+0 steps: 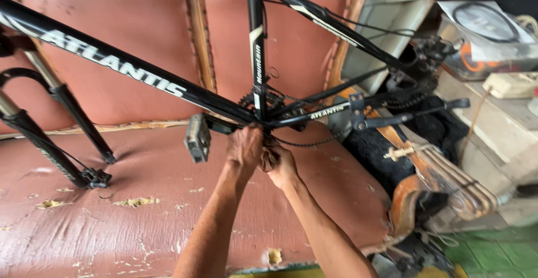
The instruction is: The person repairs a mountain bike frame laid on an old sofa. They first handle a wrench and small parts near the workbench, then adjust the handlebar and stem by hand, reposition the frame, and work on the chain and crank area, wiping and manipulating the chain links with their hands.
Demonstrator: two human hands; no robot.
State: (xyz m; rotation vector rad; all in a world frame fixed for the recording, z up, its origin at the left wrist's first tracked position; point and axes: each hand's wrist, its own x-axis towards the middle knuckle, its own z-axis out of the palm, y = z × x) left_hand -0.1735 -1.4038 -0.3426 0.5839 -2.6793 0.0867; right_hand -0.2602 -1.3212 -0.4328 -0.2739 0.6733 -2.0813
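Right at the bottom bracket of the black bike frame, both my hands are bunched together. My left hand is curled shut around the crank area just beneath the joint where the frame tubes meet, knuckles up. My right hand presses in from the other side, fingers closed on something dark there, touching the left; exactly what sits inside that grip I can't tell.

Just beside my left hand hangs the grey pedal, tilted on its crank arm. The chain sags loose to the right of my right hand, running back toward the rear dropout. A kickstand sticks out along the chainstay, pointing right.

Further left, the front fork stands with its dropouts resting on the seat. No wheels on this frame.

All of it sits on a worn reddish-brown sofa, its covering cracked and peeling, pale stuffing showing in spots. The sofa's carved wooden armrest curls down at the right. Beyond that, cluttered shelves with a pale box and a plastic-wrapped package, and green floor tiles in the bottom corner.
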